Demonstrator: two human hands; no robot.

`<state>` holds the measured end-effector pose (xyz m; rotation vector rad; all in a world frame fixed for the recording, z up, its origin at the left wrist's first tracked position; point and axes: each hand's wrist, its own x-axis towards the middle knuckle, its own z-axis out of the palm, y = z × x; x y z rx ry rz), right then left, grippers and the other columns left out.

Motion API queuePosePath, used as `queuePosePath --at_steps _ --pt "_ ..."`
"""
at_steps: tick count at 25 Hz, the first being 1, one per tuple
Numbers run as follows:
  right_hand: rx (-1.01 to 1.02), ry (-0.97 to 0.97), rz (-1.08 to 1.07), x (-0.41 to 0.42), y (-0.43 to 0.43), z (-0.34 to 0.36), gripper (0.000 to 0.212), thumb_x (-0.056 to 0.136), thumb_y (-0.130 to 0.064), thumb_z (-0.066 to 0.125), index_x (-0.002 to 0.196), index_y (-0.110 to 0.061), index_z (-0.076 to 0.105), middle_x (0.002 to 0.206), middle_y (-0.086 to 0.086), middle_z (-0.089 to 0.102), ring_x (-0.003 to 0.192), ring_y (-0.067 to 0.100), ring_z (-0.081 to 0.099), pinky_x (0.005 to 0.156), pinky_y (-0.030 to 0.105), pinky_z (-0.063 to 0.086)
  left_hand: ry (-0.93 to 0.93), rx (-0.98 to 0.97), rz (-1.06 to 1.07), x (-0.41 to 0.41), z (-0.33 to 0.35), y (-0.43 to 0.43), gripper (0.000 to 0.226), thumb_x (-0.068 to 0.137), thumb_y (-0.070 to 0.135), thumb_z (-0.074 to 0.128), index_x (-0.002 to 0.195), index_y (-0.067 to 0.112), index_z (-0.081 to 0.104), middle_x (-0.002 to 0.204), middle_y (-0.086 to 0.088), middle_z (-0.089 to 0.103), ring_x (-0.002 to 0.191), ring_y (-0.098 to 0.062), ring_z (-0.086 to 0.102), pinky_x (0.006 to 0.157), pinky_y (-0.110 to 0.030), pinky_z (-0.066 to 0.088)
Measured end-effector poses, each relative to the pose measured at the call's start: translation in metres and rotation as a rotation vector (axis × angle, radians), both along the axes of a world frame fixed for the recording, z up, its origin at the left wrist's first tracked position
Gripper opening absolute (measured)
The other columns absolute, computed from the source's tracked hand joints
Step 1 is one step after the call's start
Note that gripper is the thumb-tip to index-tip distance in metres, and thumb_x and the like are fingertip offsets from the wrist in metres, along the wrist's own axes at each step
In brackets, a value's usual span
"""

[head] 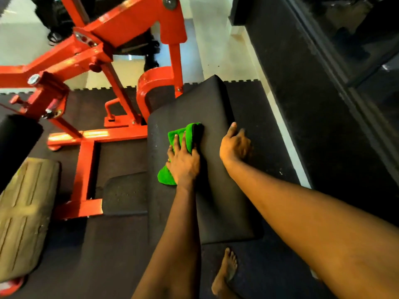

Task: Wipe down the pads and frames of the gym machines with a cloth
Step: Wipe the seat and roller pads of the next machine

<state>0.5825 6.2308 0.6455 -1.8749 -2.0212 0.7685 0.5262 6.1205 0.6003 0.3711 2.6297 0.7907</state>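
A long black pad [216, 190] of an orange-framed gym machine [90, 134] runs up the middle of the head view. A green cloth [190, 134] lies on the pad's upper half. My left hand [183, 160] presses flat on the cloth with straight fingers. My right hand [234, 145] holds the pad's right edge, its fingers curled over the side.
Orange bars and a curved bracket [151, 83] rise to the left and behind the pad. A black roller [17, 139] and a tan ribbed pad [23, 216] sit at the left. Dark rubber flooring [269, 117], a black wall [313, 126] and my bare foot [225, 270] are nearby.
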Motion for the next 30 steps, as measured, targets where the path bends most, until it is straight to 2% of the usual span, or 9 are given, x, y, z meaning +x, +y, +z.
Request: queuePosePath --at_steps 3,5,8,10,13,18,21,30 --pt "-0.047 0.085 0.175 0.002 0.004 -0.008 0.053 0.109 -0.042 0.029 0.149 -0.009 0.041 0.140 0.027 0.054 0.127 0.041 0.051 0.106 0.044 0.033 -0.027 -0.014 0.019 0.026 0.007 -0.011 0.061 0.100 0.046 0.041 0.158 0.034 0.023 0.167 0.013 0.013 0.150 -0.023 0.017 0.115 -0.053 0.023" --pt "-0.077 0.132 0.311 0.010 0.004 -0.009 0.056 0.109 -0.036 0.033 0.159 -0.013 0.024 0.155 0.026 0.036 0.140 0.038 0.039 0.114 0.042 0.025 -0.049 -0.004 0.014 0.046 0.012 -0.019 0.061 0.101 0.047 0.041 0.158 0.034 0.023 0.167 0.012 0.013 0.150 -0.023 0.017 0.114 -0.054 0.023" --pt "0.045 0.125 0.609 0.037 -0.006 -0.012 0.063 0.106 -0.026 0.042 0.161 -0.017 0.012 0.166 0.021 0.010 0.151 0.039 0.022 0.120 0.044 0.019 -0.054 -0.007 0.018 0.083 0.016 -0.040 0.062 0.100 0.047 0.042 0.157 0.035 0.023 0.167 0.012 0.013 0.150 -0.024 0.017 0.114 -0.054 0.025" --pt "0.126 0.046 0.697 0.054 -0.014 -0.016 0.064 0.106 -0.028 0.043 0.162 -0.023 0.012 0.168 0.017 0.004 0.150 0.042 0.020 0.120 0.050 0.022 -0.044 -0.018 0.005 0.103 0.019 -0.051 0.064 0.099 0.046 0.044 0.158 0.035 0.022 0.167 0.011 0.012 0.150 -0.024 0.017 0.113 -0.053 0.026" --pt "0.189 -0.068 0.707 0.077 -0.033 -0.020 0.063 0.105 -0.033 0.041 0.162 -0.028 0.014 0.169 0.015 0.002 0.148 0.045 0.025 0.113 0.056 0.033 -0.047 -0.035 -0.006 0.129 0.019 -0.067 0.066 0.099 0.046 0.045 0.159 0.035 0.019 0.168 0.011 0.008 0.152 -0.024 0.014 0.114 -0.053 0.026" --pt "0.246 -0.225 0.678 0.095 -0.062 -0.017 0.067 0.103 -0.037 0.044 0.161 -0.030 0.013 0.169 0.014 -0.002 0.142 0.049 0.030 0.104 0.059 0.038 -0.034 -0.028 -0.015 0.153 0.014 -0.088 0.071 0.098 0.043 0.046 0.160 0.035 0.012 0.169 0.008 0.003 0.154 -0.024 0.008 0.118 -0.050 0.019" --pt "0.257 -0.248 0.680 0.097 -0.062 -0.013 0.067 0.102 -0.038 0.045 0.161 -0.030 0.015 0.168 0.015 0.002 0.140 0.048 0.034 0.100 0.059 0.042 -0.046 -0.039 0.047 0.158 0.006 -0.098 0.072 0.098 0.041 0.047 0.160 0.035 0.012 0.169 0.008 0.002 0.155 -0.025 0.004 0.120 -0.055 0.015" --pt "0.342 -0.402 0.642 0.089 -0.065 -0.014 0.066 0.103 -0.039 0.037 0.161 -0.029 0.008 0.167 0.020 0.002 0.130 0.049 0.044 0.094 0.055 0.046 -0.155 -0.098 0.268 0.099 -0.041 -0.126 0.068 0.100 0.040 0.042 0.160 0.035 0.010 0.168 0.012 -0.001 0.155 -0.024 0.002 0.115 -0.069 0.015"
